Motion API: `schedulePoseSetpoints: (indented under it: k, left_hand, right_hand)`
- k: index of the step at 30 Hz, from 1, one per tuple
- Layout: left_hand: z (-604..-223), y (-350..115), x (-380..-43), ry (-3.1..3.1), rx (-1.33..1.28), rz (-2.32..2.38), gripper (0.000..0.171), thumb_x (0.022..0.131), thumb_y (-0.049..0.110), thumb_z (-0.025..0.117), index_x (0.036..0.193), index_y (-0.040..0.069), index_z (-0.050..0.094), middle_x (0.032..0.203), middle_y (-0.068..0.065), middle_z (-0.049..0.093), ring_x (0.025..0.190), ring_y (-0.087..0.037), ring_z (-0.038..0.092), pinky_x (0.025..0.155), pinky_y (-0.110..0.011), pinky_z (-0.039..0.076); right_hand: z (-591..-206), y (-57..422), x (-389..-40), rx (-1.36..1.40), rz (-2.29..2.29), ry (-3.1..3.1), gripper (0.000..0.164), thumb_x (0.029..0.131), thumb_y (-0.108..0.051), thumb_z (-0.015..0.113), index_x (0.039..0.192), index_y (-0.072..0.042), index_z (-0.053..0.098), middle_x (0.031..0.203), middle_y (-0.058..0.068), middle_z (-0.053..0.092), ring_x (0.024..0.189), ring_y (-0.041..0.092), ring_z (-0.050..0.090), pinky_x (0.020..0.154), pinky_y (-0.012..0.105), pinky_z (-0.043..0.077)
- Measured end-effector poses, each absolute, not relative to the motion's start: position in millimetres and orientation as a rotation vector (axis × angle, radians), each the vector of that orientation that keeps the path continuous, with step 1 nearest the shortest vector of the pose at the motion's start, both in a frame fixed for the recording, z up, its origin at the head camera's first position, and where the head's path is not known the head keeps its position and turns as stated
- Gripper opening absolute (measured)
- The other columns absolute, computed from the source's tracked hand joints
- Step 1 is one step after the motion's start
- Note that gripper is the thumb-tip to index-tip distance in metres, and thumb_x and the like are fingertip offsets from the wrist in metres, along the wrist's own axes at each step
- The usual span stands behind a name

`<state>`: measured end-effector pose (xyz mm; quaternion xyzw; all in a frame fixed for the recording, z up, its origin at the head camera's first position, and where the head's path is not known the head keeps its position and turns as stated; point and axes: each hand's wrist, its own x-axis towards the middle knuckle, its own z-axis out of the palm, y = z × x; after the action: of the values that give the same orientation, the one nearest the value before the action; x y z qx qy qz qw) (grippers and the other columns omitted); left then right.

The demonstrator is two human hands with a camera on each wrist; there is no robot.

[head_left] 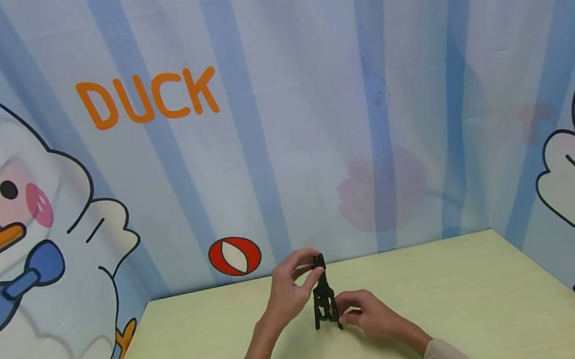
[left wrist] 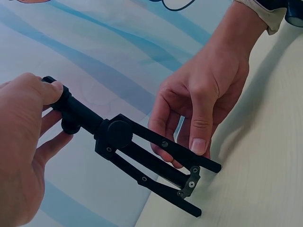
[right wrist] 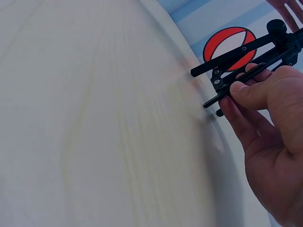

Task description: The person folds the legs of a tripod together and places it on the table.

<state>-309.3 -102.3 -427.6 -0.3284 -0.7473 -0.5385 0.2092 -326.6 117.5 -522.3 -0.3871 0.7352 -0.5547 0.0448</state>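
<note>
A small black tripod (head_left: 323,296) stands upright between the two hands, its legs pointing down and drawn fairly close together. My left hand (head_left: 290,292) pinches its top between thumb and fingers. Low on the right side, my right hand (head_left: 371,312) holds one leg. In the left wrist view, the tripod (left wrist: 156,165) shows a round knob on its body and a hinged brace between the legs. The right wrist view has the right hand (right wrist: 272,127) with its thumb and fingers pinching a leg near the brace of the tripod (right wrist: 236,59).
A pale yellow wood-grain table (head_left: 203,332) lies under the hands. Right behind its far edge hangs a striped blue-white curtain (head_left: 303,116) with cartoon ducks and orange letters; it also runs along both sides.
</note>
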Motion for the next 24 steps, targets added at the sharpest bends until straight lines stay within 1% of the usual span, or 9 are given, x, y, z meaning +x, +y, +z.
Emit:
schedulePoseSetpoints:
  k: [6,8,12,18,21,24]
  left_hand:
    - [-428.1,-100.0,-311.3,-2.03,-0.897,-1.44,0.031,0.092,0.007,0.08,0.12,0.011,0.07,0.112,-0.003,0.068,0.099,-0.024,0.071,0.09,-0.046,0.061]
    - [-427.9,-99.5,-311.6,-2.016,-0.888,-1.414,0.03,0.09,0.009,0.082,0.118,0.013,0.071,0.11,-0.002,0.068,0.096,-0.022,0.071,0.088,-0.044,0.062]
    - [-427.7,-98.4,-311.9,-2.005,-0.881,-1.368,0.028,0.09,0.01,0.083,0.115,0.011,0.072,0.107,-0.001,0.068,0.092,-0.021,0.071,0.085,-0.044,0.063]
    - [-429.1,-97.7,-312.8,-2.002,-0.884,-1.357,0.026,0.091,0.012,0.083,0.115,0.012,0.072,0.106,0.0,0.068,0.091,-0.02,0.071,0.085,-0.043,0.063]
    - [-429.5,-97.9,-313.0,-2.005,-0.886,-1.358,0.026,0.091,0.011,0.082,0.115,0.011,0.072,0.106,0.001,0.068,0.092,-0.019,0.071,0.085,-0.042,0.063]
    - [-429.8,-98.1,-313.0,-1.999,-0.896,-1.373,0.026,0.091,0.01,0.081,0.115,0.008,0.072,0.107,-0.001,0.068,0.093,-0.02,0.071,0.085,-0.045,0.063]
  right_hand:
    - [-520.7,117.0,-325.3,-1.137,-1.687,2.257,0.024,0.094,0.006,0.069,0.116,-0.004,0.073,0.106,0.01,0.073,0.098,0.02,0.07,0.09,0.034,0.059]
    - [-520.9,116.6,-325.2,-1.138,-1.689,2.259,0.025,0.094,0.007,0.069,0.116,-0.004,0.073,0.106,0.01,0.073,0.098,0.02,0.07,0.09,0.034,0.059]
    - [-520.8,116.3,-323.7,-1.145,-1.693,2.257,0.024,0.094,0.007,0.069,0.115,-0.003,0.073,0.106,0.012,0.073,0.097,0.02,0.071,0.09,0.034,0.059]
    - [-521.2,116.9,-322.2,-1.167,-1.703,2.241,0.024,0.094,0.007,0.068,0.117,-0.002,0.072,0.107,0.015,0.073,0.097,0.022,0.071,0.091,0.035,0.059]
    - [-521.9,117.2,-321.7,-1.174,-1.706,2.232,0.024,0.095,0.006,0.068,0.118,-0.001,0.072,0.109,0.016,0.073,0.098,0.022,0.071,0.09,0.034,0.06]
    - [-522.4,117.2,-321.2,-1.163,-1.71,2.218,0.024,0.096,0.004,0.068,0.12,-0.001,0.071,0.111,0.017,0.072,0.1,0.022,0.071,0.089,0.033,0.06]
